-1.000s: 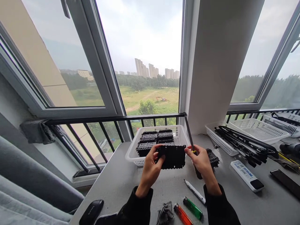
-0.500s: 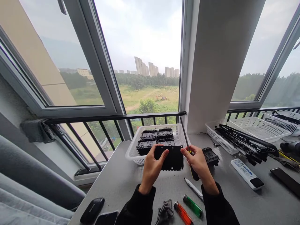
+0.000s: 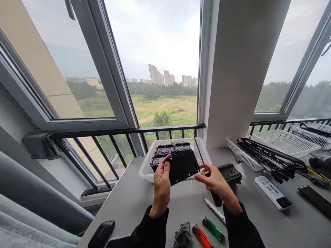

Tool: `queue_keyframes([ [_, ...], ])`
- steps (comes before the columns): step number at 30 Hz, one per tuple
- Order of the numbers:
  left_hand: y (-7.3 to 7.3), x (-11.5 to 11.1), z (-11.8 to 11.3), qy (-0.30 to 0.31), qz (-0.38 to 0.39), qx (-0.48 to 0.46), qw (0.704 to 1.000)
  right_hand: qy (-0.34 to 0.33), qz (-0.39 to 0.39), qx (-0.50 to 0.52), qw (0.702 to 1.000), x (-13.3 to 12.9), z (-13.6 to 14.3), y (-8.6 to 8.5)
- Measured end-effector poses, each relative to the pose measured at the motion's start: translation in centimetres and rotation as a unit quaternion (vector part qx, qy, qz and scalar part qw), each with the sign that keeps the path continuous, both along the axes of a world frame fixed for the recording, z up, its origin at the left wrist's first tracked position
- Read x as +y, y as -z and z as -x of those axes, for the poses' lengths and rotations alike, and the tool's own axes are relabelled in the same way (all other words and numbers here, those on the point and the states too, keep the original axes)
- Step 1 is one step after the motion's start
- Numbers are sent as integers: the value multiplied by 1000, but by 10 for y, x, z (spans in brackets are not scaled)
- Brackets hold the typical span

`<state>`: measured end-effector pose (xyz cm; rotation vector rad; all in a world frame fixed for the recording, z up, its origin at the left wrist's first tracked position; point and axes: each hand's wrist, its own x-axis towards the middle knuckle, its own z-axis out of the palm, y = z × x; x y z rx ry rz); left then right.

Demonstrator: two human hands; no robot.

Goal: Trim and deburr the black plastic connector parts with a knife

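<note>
A flat black plastic panel (image 3: 183, 168), notched along its edges, is gripped at its left end by my left hand (image 3: 162, 182), thumb on the near face. It is tilted, right end nearer the basket. My right hand (image 3: 213, 182) is closed around a screwdriver with a yellow-and-black handle (image 3: 216, 198); its long thin shaft (image 3: 198, 151) points up and away. The right fingertips are close to the panel's right corner; whether they touch it I cannot tell. Behind the panel, a white basket (image 3: 144, 168) holds stacks of similar black parts (image 3: 165, 150).
More black parts (image 3: 230, 173) lie right of my right hand. Nearer are a marker (image 3: 214, 210), a green lighter (image 3: 213, 229), a red lighter (image 3: 202, 236) and a grey rag (image 3: 183, 235). Rightward are a white device (image 3: 272, 193) and a basket of long black strips (image 3: 271, 155).
The panel has turned from level to slanted, its right end rising. My left hand has shifted slightly left and down; my right hand has loosened from the panel's corner, still with the screwdriver.
</note>
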<state>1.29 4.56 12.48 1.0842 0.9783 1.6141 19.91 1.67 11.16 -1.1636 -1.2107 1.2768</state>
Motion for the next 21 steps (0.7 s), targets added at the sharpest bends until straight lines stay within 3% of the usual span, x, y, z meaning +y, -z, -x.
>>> queue_keyframes([
  [4, -4, -3, -1, 77, 35, -5, 996, -13, 0, 25, 1000, 1, 4, 0],
  [10, -6, -5, 1, 72, 32, 107, 991, 85, -16, 67, 994, 4, 1, -1],
  [16, 0, -6, -7, 170, 19, 127, 977, 91, -35, 1, 995, 5, 6, 2],
  [21, 2, -3, -5, 122, -7, 140, 983, 117, -78, 15, 990, 1, 13, -2],
])
